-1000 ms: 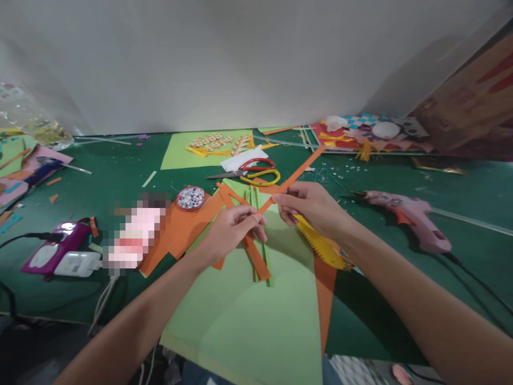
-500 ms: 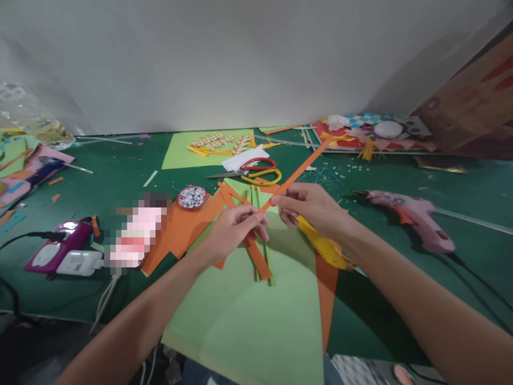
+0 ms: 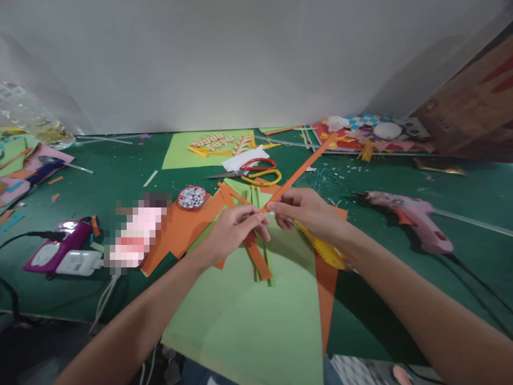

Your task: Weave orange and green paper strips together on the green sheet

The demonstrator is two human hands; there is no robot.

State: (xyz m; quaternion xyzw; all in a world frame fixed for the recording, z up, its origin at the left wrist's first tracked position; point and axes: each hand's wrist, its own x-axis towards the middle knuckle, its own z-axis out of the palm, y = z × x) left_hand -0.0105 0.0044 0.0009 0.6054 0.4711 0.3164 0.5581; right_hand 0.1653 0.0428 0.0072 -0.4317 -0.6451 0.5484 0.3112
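Both hands meet above the middle of the green table and pinch one long orange paper strip [image 3: 304, 166]. My left hand [image 3: 234, 232] grips its near end with closed fingers. My right hand [image 3: 306, 211] pinches it just beyond, and the rest of the strip slants up and away to the right. Under the hands lie more orange strips [image 3: 256, 256], thin green strips [image 3: 266, 259] and a large light green sheet [image 3: 244, 321]. A yellow piece with a jagged edge [image 3: 324, 248] lies under my right wrist.
Red and yellow scissors [image 3: 256, 171] lie behind the hands. A round tin of googly eyes [image 3: 191, 197] sits at the left, a pink glue gun [image 3: 412, 219] at the right. A purple device with cables [image 3: 56, 251] is near the left edge. Paper crafts [image 3: 368, 133] line the back.
The far end of the orange strip has swung a little up and to the right. My right hand has slid slightly left along it, closer to my left hand.
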